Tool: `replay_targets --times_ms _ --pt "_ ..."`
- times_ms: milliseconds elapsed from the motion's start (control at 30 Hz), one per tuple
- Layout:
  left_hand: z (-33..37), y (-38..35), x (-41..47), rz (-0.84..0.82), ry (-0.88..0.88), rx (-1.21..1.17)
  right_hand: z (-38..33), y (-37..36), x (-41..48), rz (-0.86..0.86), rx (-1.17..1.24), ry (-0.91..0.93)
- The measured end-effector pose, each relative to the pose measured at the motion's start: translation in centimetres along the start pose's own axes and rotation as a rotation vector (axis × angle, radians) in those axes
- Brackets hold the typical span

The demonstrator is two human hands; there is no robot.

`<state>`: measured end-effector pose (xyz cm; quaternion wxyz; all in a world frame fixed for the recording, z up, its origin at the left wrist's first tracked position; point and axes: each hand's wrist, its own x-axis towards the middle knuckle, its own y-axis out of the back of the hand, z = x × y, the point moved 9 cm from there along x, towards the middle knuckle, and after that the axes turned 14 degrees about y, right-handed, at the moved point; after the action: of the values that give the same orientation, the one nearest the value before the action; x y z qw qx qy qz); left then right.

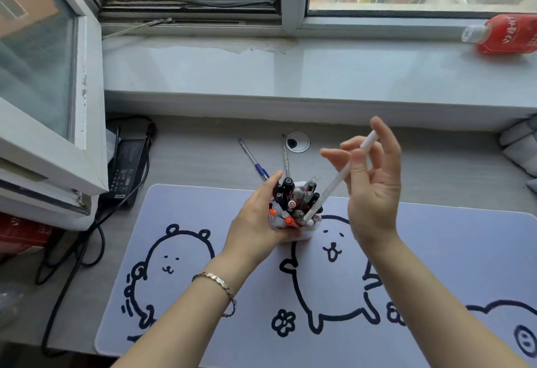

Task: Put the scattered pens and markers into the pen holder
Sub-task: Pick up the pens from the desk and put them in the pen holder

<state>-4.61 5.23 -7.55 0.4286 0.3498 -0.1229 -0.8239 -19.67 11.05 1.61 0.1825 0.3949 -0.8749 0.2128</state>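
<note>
We record one white pen holder (296,239) standing on a pale desk mat (436,251) printed with cartoon bears, the mat lying on the grey tabletop (203,158). The holder is packed with pens and markers (293,202), mostly black with a few orange caps, standing upright or leaning. Our left hand (255,222) wraps the holder from its left side, forearm rising from the lower edge of the view, a metal bracelet (218,280) at the wrist; its grip is closed around the holder, the thumb reaching up along the far rim beside the pens. Our right hand (374,187) is raised above and to the right of the holder, palm turned toward the left, fingers loosely fanned. Its grip is pinching a white pen (328,190) between thumb and forefinger near the upper part; the pen slants down to the left, its lower tip among the pens at the near rim of the holder. Two items lie on the tabletop beyond the mat: a blue pen (251,158) and, just beside it, a slim grey pen (285,155), both behind the holder. Near them sits a round cable grommet (297,142). A black power adapter (128,170) rests at the left, and a red bottle (505,33) lies on the windowsill (290,71).
</note>
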Motion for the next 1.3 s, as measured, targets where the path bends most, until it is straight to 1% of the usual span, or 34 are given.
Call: replay_targets --times_ms 67,167,233,267,333,400,433,467,500,533,567,633,667,700,767,833,900,967,1067,1133,1200,1300 --pt "0.0 0.0 0.0 0.002 -0.006 0.005 -0.1 0.3 0.3 -0.006 -0.032 0.042" --pt "0.0 0.0 0.0 0.005 -0.017 0.014 -1.3 0.2 0.3 -0.019 0.002 0.144" --pt "0.0 0.0 0.0 0.007 -0.018 0.01 -0.7 -0.2 -0.3 -0.044 0.01 0.154" --pt "0.0 0.0 0.1 0.006 -0.018 0.004 0.1 -0.5 -0.9 -0.083 -0.024 0.134" --pt "0.0 0.0 0.1 0.005 -0.02 -0.007 2.0 -0.8 -3.0 -0.248 -0.233 0.131" --pt "0.0 0.0 0.1 0.009 -0.033 -0.003 3.3 0.0 -5.8 -0.42 -0.57 0.237" --pt "0.0 0.0 0.1 0.01 -0.037 0.0 3.4 0.4 -6.9 -0.483 -0.692 0.289" --pt "-0.1 0.0 0.2 0.009 -0.036 -0.002 3.3 0.6 -7.6 -0.532 -0.768 0.329" --pt "-0.2 0.0 0.2 0.007 -0.033 -0.011 2.9 0.7 -7.6 -0.556 -0.793 0.341" --pt "-0.3 0.0 0.3 0.005 -0.029 -0.019 2.4 0.8 -6.9 -0.558 -0.774 0.304" --pt "-0.4 0.0 0.4 0.002 -0.026 -0.023 2.2 0.9 -5.4 -0.526 -0.706 0.206" --pt "-0.4 0.0 0.5 -0.006 -0.017 -0.028 2.7 1.3 -1.7 -0.409 -0.563 -0.05" --pt "-0.4 0.1 0.6 -0.01 -0.015 -0.036 3.9 1.5 0.1 -0.379 -0.583 -0.151" --pt "-0.4 0.1 0.6 -0.012 -0.015 -0.043 5.7 1.5 1.5 -0.41 -0.678 -0.234" --pt "-0.4 0.2 0.7 -0.015 -0.016 -0.043 10.2 0.6 3.1 -0.59 -0.877 -0.387" --pt "-0.5 0.2 0.9 -0.015 -0.017 -0.031 14.7 -1.0 3.1 -0.76 -0.977 -0.509" --pt "-0.6 0.3 1.0 -0.015 -0.016 -0.024 18.1 -2.8 2.6 -0.859 -1.039 -0.548" --pt "-0.7 0.3 1.1 -0.012 -0.018 -0.016 20.3 -4.2 2.1 -0.904 -1.072 -0.546" --pt "-0.7 0.2 1.2 -0.015 -0.023 -0.001 22.1 -4.6 1.8 -0.905 -1.099 -0.537" --pt "-0.8 0.2 1.2 -0.018 -0.024 -0.008 21.8 -4.1 2.1 -0.852 -1.02 -0.548" --pt "-0.8 0.3 1.3 -0.02 -0.03 -0.018 19.3 -3.3 3.8 -0.712 -0.878 -0.479" --pt "-1.1 0.3 1.5 -0.016 -0.028 -0.037 11.5 -1.6 7.0 -0.448 -0.595 -0.241"
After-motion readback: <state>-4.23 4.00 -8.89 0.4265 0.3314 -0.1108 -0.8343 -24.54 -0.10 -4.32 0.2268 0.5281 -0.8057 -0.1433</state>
